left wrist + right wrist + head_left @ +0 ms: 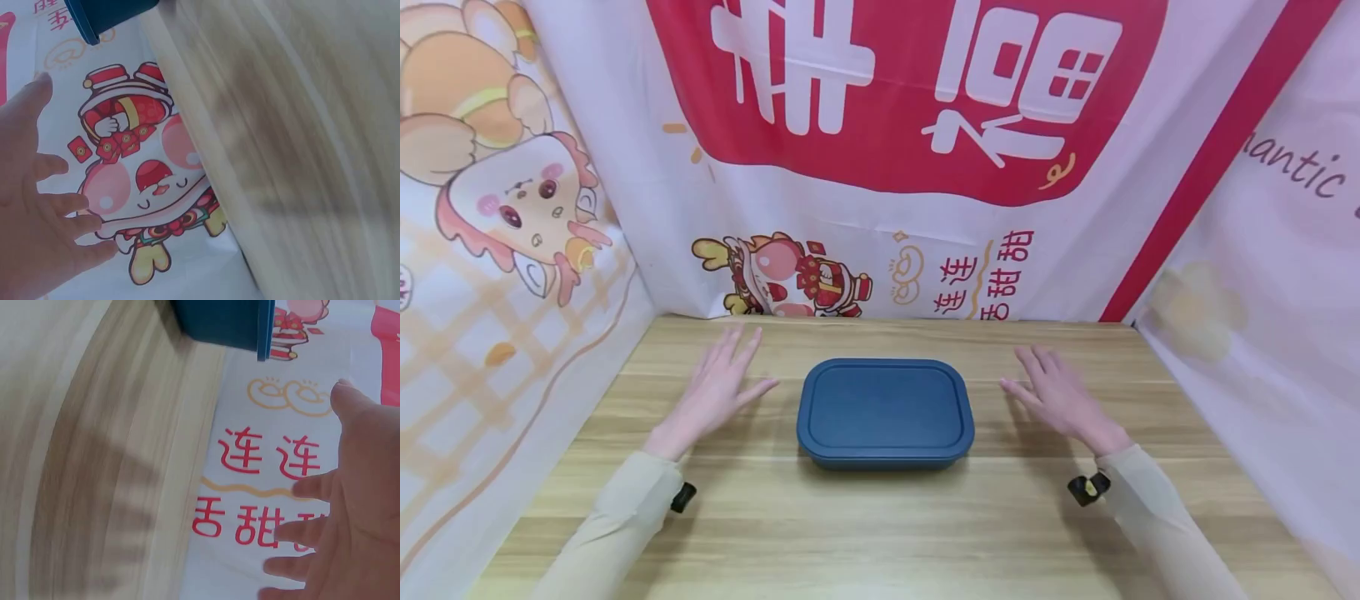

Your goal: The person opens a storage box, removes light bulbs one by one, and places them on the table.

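Observation:
A dark blue lidded food container (886, 410) sits on the wooden table, its lid lying flat on top. To its left, my left hand (718, 383) hovers over the table with fingers spread and nothing held. My right hand (1060, 396) is on the other side, fingers loosely extended, also holding nothing. Both hands are apart from the container. In the left wrist view a corner of the container (115, 14) shows at the top, past the thumb of the left hand (44, 194). The right wrist view shows the container's side (222, 322) above the right hand (356, 506).
The wood-grain table (880, 533) runs back to a white printed cloth (880, 221) with red shapes and characters. Printed cloths also hang at the left (512, 333) and right (1247, 275) sides. A small black device (1088, 488) is worn at the right wrist, another (683, 497) at the left.

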Available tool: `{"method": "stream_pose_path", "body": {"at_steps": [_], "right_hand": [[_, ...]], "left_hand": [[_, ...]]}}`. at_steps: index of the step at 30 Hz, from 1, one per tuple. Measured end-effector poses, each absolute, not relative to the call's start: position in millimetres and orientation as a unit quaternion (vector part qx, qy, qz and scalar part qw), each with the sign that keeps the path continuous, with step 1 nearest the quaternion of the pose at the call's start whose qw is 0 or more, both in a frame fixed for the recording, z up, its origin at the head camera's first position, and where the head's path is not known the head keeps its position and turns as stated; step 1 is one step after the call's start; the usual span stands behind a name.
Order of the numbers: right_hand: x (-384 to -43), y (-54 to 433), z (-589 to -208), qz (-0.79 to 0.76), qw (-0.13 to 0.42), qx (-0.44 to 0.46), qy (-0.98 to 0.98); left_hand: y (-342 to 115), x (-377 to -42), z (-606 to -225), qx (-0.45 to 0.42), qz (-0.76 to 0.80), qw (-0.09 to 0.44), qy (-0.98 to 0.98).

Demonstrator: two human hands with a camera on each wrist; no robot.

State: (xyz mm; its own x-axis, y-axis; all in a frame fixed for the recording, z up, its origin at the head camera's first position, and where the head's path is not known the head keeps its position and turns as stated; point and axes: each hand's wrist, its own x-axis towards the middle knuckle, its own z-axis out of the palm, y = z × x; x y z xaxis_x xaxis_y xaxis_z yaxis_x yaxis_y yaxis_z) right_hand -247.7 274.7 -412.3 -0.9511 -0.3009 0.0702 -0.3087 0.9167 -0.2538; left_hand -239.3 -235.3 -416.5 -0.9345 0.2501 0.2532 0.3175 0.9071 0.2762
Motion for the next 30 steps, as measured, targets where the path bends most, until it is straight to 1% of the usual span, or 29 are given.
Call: {"method": "stream_pose_path", "body": {"at_steps": [5, 11, 21, 26, 30], "right_hand": [[-245, 267, -413, 0.165, 0.002, 0.177, -0.970], [-239, 256, -417, 0.194, 0.005, 0.187, -0.963], [-231, 239, -426, 0.260, 0.031, 0.198, -0.944], [-228, 228, -434, 0.315, 0.007, 0.194, -0.929], [-227, 222, -436, 0.322, 0.002, 0.198, -0.926]], "left_hand": [[-231, -236, -422, -0.168, -0.201, 0.134, -0.956], [-221, -230, -429, -0.185, -0.246, 0.138, -0.941], [-198, -219, -432, -0.192, -0.302, 0.116, -0.927], [-190, -214, -431, -0.191, -0.330, 0.108, -0.918], [-185, -214, -431, -0.185, -0.348, 0.098, -0.914]]}}
